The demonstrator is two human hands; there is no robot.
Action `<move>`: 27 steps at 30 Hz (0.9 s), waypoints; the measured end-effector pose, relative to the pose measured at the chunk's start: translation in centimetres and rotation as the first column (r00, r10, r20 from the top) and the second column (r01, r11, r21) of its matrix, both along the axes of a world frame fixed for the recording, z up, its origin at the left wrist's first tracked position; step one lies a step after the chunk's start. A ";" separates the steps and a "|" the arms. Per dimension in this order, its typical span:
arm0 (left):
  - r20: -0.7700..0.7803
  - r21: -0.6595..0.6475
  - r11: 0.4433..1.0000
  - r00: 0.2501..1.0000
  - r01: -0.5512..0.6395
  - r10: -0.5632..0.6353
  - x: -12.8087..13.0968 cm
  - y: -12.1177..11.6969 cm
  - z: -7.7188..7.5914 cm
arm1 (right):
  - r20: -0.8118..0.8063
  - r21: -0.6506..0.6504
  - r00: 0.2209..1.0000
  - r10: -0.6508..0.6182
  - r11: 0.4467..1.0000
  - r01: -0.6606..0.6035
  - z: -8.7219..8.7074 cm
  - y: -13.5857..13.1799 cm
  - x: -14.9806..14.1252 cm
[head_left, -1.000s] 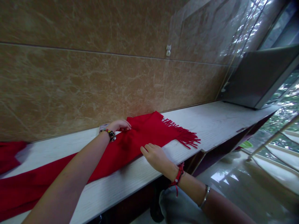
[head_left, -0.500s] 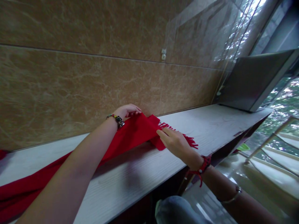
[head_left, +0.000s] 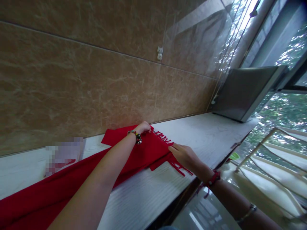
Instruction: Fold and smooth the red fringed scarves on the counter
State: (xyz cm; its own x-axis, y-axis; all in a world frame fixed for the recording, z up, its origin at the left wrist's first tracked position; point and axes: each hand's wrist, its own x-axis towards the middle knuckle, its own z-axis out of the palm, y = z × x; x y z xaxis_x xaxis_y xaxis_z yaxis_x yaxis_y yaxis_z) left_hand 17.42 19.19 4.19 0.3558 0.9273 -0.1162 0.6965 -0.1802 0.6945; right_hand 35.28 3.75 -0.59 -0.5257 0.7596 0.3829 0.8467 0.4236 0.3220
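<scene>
A long red scarf (head_left: 115,159) with fringed ends lies along a white wooden counter (head_left: 153,198) against a brown marble wall. Its end is folded back over itself, with fringe showing at the far edge and at the near edge. My left hand (head_left: 144,127) pinches the far corner of the fold, close to the wall. My right hand (head_left: 184,156) grips the near corner by the fringe. Both hands are closed on the cloth and hold it down on the counter.
A grey box-like object (head_left: 242,92) stands at the counter's far right end by a window. A blurred-out patch (head_left: 63,155) lies on the counter at the left by the wall. A small white fitting (head_left: 159,53) sits on the wall. The glossy floor (head_left: 216,207) is below right.
Both hands lifted the scarf's end off the counter, carried it over and laid it down folded. The view has shifted right and up.
</scene>
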 end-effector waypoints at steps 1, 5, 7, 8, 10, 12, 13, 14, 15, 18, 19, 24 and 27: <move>-0.018 0.010 1.000 1.000 0.000 0.000 0.1 0.3 -0.6 | -0.003 -0.005 1.000 0.002 1.000 -0.002 -0.3 0.1 0.2; -0.087 0.086 0.996 0.996 0.002 0.006 0.1 0.7 -2.3 | 0.025 -0.030 1.000 -0.013 0.999 0.013 -1.1 0.3 0.5; -0.099 0.153 0.988 0.995 0.019 -0.004 -0.2 0.5 -2.5 | 0.031 -0.053 0.999 -0.029 0.998 0.030 -1.3 0.3 0.3; -0.101 0.195 0.980 0.995 0.030 -0.010 -0.4 0.2 -2.5 | 0.032 -0.070 0.999 -0.042 0.997 0.044 -1.4 0.3 0.2; -0.102 0.290 0.956 0.995 0.047 -0.018 -1.0 -0.8 -2.2 | 0.038 -0.121 0.997 -0.074 0.990 0.078 -1.3 0.1 -0.1; -0.103 0.378 0.924 0.995 0.056 -0.018 -2.1 -2.4 -1.8 | 0.047 -0.178 0.993 -0.109 0.977 0.116 -0.9 0.0 -0.3; -0.106 0.419 0.906 0.994 0.066 -0.024 -2.8 -3.5 -1.5 | 0.052 -0.201 0.991 -0.120 0.971 0.128 -0.6 -0.1 -0.4; -0.122 0.460 0.883 0.992 0.090 -0.037 -3.8 -4.8 -1.3 | 0.055 -0.215 0.991 -0.125 0.967 0.134 -0.2 -0.2 -0.5; -0.149 0.494 0.861 0.987 0.122 -0.055 -4.9 -6.3 -1.2 | 0.059 -0.221 0.990 -0.126 0.966 0.136 0.2 -0.4 -0.6; -0.343 0.552 0.779 0.932 0.298 -0.114 -9.4 -12.1 -0.9 | 0.067 -0.210 0.989 -0.132 0.967 0.143 1.6 -0.9 -1.3; -0.406 0.525 0.783 0.907 0.334 -0.115 -11.2 -14.2 -0.8 | 0.060 -0.204 0.990 -0.125 0.970 0.134 2.2 -1.1 -1.9; -0.604 0.338 0.878 0.794 0.339 -0.074 -20.3 -22.6 -1.0 | -0.092 -0.215 0.977 0.192 0.954 -0.208 4.2 -3.2 -8.8; -0.663 0.303 0.903 0.748 0.304 -0.029 -24.8 -25.1 -1.3 | -0.223 -0.284 0.874 0.432 0.829 -0.482 3.7 -4.6 -14.5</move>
State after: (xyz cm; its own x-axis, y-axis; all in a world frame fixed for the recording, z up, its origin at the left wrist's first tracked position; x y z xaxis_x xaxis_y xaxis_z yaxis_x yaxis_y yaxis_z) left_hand -7.41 -5.96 2.85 0.4790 0.8771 -0.0342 0.8762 -0.4801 -0.0411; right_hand 20.74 -0.88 3.15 -0.8018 0.5386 0.2590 0.5557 0.8313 -0.0087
